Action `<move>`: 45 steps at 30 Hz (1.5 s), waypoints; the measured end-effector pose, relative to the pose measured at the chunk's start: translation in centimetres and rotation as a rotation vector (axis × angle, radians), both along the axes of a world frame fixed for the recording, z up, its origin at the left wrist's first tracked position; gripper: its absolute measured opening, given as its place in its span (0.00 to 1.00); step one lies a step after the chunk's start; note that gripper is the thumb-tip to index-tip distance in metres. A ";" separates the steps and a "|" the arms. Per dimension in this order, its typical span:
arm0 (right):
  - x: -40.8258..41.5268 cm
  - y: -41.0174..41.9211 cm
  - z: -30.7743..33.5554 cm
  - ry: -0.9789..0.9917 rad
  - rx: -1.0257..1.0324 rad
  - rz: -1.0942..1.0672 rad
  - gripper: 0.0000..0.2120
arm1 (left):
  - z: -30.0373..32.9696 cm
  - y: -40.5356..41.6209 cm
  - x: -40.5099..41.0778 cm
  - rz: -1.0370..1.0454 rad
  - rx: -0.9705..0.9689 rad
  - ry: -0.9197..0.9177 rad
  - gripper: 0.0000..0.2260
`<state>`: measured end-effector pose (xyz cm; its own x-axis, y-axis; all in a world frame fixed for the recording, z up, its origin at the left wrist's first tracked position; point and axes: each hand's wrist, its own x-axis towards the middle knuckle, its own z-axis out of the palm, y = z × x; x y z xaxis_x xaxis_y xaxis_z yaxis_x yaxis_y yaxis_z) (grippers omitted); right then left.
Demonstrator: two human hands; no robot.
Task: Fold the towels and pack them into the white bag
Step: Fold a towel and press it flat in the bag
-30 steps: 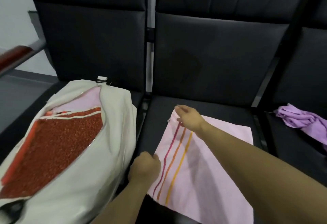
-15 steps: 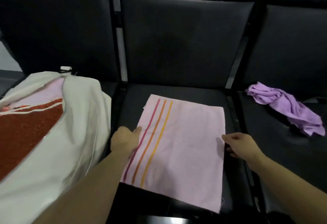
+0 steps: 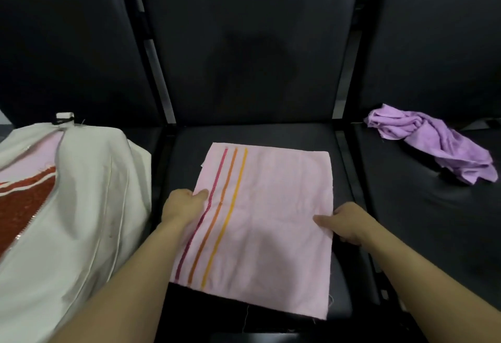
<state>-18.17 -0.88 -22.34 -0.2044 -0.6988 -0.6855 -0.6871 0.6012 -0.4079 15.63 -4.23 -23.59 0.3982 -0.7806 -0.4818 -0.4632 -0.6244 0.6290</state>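
Observation:
A pale pink towel (image 3: 271, 215) with three red, orange and yellow stripes lies flat on the middle black seat. My left hand (image 3: 183, 205) pinches its left edge, thumb on top beside the red stripe. My right hand (image 3: 345, 223) pinches the right edge, thumb on the cloth. The white bag (image 3: 81, 207) lies unzipped on the left seat, with a red towel (image 3: 21, 201) and a pink one inside. A crumpled purple towel (image 3: 433, 139) lies on the right seat.
Three black padded seats stand in a row, with tall backrests (image 3: 257, 44) behind. Narrow gaps with metal bars separate the seats. The front edge of the middle seat is just under the towel's near edge.
The view swung right. My right hand left the towel's far left corner and moved to the right edge, which it now pinches. My left hand slid along the left edge.

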 end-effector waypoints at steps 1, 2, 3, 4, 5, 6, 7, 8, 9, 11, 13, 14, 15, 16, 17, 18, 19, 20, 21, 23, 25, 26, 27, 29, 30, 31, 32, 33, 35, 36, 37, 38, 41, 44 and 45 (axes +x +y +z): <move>-0.2 0.0 0.2 -0.009 0.002 0.005 0.20 | 0.2 0.0 0.1 0.020 -0.016 0.050 0.18; -0.5 0.1 0.5 -0.026 -0.005 0.002 0.21 | 0.4 0.0 0.3 0.043 -0.033 0.106 0.18; -0.7 0.3 0.8 -0.047 -0.027 -0.011 0.24 | 0.8 0.1 0.3 0.075 -0.054 0.170 0.18; -0.9 0.5 1.3 -0.066 -0.065 -0.021 0.26 | 1.2 0.2 0.2 0.112 -0.083 0.232 0.17; -1.0 0.8 1.8 -0.088 -0.120 -0.034 0.28 | 1.7 0.3 0.2 0.150 -0.114 0.282 0.16; -1.1 1.1 2.3 -0.115 -0.186 -0.055 0.29 | 2.1 0.4 0.2 0.181 -0.145 0.315 0.14; -1.2 1.4 2.8 -0.149 -0.257 -0.084 0.28 | 2.5 0.5 0.1 0.205 -0.172 0.337 0.13; -1.2 1.7 3.3 -0.184 -0.330 -0.118 0.27 | 2.8 0.6 0.1 0.229 -0.205 0.353 0.13; -1.2 1.9 3.7 -0.224 -0.409 -0.158 0.26 | 3.1 0.8 0.2 0.254 -0.247 0.372 0.15; -0.9 2.2 4.8 -0.339 -0.564 -0.222 0.25 | 4.1 1.1 0.1 0.280 -0.344 0.426 0.23; -0.3 2.7 6.2 -0.461 -0.696 -0.270 0.16 | 5.5 1.7 -0.4 0.304 -0.487 0.519 0.16; 0.0 3.0 6.8 -0.510 -0.762 -0.289 0.13 | 6.4 2.1 -0.7 0.303 -0.551 0.569 0.12; 0.2 3.3 7.3 -0.543 -0.835 -0.297 0.12 | 7.2 2.5 -0.8 0.288 -0.603 0.604 0.09; 0.4 3.5 7.8 -0.572 -0.900 -0.298 0.12 | 7.9 3.0 -0.7 0.265 -0.650 0.614 0.10; 0.5 3.8 8.1 -0.598 -0.951 -0.285 0.11 | 8.2 3.4 -0.6 0.242 -0.691 0.613 0.11; 0.5 4.1 8.3 -0.625 -0.981 -0.264 0.08 | 8.5 3.7 -0.3 0.225 -0.719 0.601 0.13; 0.4 4.3 8.3 -0.630 -0.990 -0.234 0.08 | 8.6 4.0 0.0 0.213 -0.730 0.579 0.13; 0.5 4.5 8.3 -0.616 -0.987 -0.209 0.09 | 8.6 4.2 0.2 0.198 -0.735 0.532 0.13; 0.5 4.5 8.2 -0.587 -0.979 -0.197 0.11 | 8.6 4.4 0.5 0.172 -0.730 0.456 0.12; 0.6 4.5 7.6 -0.535 -0.955 -0.211 0.10 | 8.3 4.5 0.7 0.106 -0.705 0.300 0.10; 0.8 4.0 6.5 -0.506 -0.918 -0.247 0.08 | 7.6 4.5 0.5 0.062 -0.651 0.211 0.09; 0.9 3.7 5.9 -0.473 -0.890 -0.253 0.07 | 7.1 4.4 0.4 0.050 -0.617 0.183 0.08; 0.8 3.3 5.1 -0.414 -0.850 -0.247 0.07 | 6.5 4.3 0.2 0.048 -0.575 0.161 0.08; 0.3 2.7 3.6 -0.233 -0.737 -0.222 0.11 | 5.1 4.2 0.0 0.071 -0.465 0.123 0.12; -0.1 2.4 2.8 -0.117 -0.667 -0.200 0.14 | 4.4 4.1 0.0 0.079 -0.380 0.071 0.15; -0.6 2.3 1.9 -0.014 -0.598 -0.177 0.18 | 3.7 4.1 0.1 0.069 -0.289 -0.016 0.19; -0.8 2.3 1.2 0.071 -0.548 -0.150 0.21 | 3.2 4.1 0.1 0.039 -0.232 -0.108 0.20; -1.0 2.4 0.6 0.138 -0.538 -0.116 0.22 | 2.9 4.2 -0.1 -0.013 -0.227 -0.169 0.19; -0.6 2.4 0.1 0.188 -0.612 -0.011 0.20 | 2.8 4.2 -1.1 -0.188 -0.266 -0.175 0.10; -0.2 2.3 0.0 0.161 -0.657 0.073 0.17 | 2.9 4.4 -1.8 -0.302 -0.226 -0.118 0.06; 0.2 2.3 -0.2 0.125 -0.679 0.190 0.14 | 2.8 4.6 -2.6 -0.420 -0.142 -0.020 0.04; 0.6 2.3 -0.5 0.108 -0.669 0.325 0.13 | 2.7 5.0 -3.4 -0.522 -0.043 0.106 0.04; 1.5 2.6 -1.6 0.115 -0.500 0.572 0.17 | 2.8 6.2 -5.6 -0.778 0.248 0.197 0.09; 2.1 3.2 -1.5 0.209 -0.354 0.632 0.25 | 2.0 6.5 -6.2 -0.899 0.305 -0.021 0.16; 2.4 3.3 -1.1 0.256 -0.332 0.654 0.25 | 1.8 6.3 -6.2 -0.890 0.285 -0.067 0.17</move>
<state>-15.74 2.46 -23.43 0.1963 -0.8924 -0.4063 -0.9573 -0.0846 -0.2766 9.39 2.09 -21.78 -0.2555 -0.6673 -0.6996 -0.8743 -0.1494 0.4618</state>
